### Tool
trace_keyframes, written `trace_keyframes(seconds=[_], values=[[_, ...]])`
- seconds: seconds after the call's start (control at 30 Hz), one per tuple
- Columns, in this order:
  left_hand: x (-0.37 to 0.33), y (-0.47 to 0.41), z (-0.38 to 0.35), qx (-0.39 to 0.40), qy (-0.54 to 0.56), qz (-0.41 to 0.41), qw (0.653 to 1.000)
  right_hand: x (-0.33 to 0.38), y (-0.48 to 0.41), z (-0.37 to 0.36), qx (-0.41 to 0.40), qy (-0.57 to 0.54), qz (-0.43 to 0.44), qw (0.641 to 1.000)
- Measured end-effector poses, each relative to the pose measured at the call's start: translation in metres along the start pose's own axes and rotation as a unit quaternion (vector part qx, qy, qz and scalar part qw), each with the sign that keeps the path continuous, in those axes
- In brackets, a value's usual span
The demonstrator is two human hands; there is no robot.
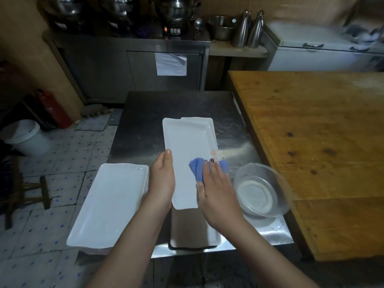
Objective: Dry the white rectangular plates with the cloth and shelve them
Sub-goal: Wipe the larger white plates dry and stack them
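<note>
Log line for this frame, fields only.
phase: wiping | left hand: grips plate edge | right hand: presses blue cloth on plate | plate stack: left side of steel table

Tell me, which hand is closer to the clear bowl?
Right. The right hand presses the blue cloth on the plate, close beside the clear bowl; the left hand grips the plate's opposite edge, farther from the bowl.

Stainless steel table bearing, at its near left corner, a stack of white rectangular plates overhanging the rim; at centre, further white plates; at right, a clear glass bowl beside the adjoining wooden table.
</note>
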State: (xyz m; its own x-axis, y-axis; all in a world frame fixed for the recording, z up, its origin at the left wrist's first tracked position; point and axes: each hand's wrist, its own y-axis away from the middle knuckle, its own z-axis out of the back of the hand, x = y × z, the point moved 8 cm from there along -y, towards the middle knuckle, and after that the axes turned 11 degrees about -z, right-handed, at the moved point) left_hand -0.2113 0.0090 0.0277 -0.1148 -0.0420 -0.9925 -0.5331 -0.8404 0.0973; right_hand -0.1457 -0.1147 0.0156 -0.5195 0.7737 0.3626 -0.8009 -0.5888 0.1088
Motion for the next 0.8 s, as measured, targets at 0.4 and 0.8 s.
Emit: trace_keyframes(seconds=[0.4,0.8], values=[[-0.003,-0.005,0.0,0.004,0.005,-0.008,1.0,-0.002,-0.015,0.006,-0.051,0.034,0.019,0.998],[0.012,0.006,-0.019,0.029,0.004,0.023,0.999,0.01,-0.08,0.017,-0.08,-0.02,-0.086,0.993]])
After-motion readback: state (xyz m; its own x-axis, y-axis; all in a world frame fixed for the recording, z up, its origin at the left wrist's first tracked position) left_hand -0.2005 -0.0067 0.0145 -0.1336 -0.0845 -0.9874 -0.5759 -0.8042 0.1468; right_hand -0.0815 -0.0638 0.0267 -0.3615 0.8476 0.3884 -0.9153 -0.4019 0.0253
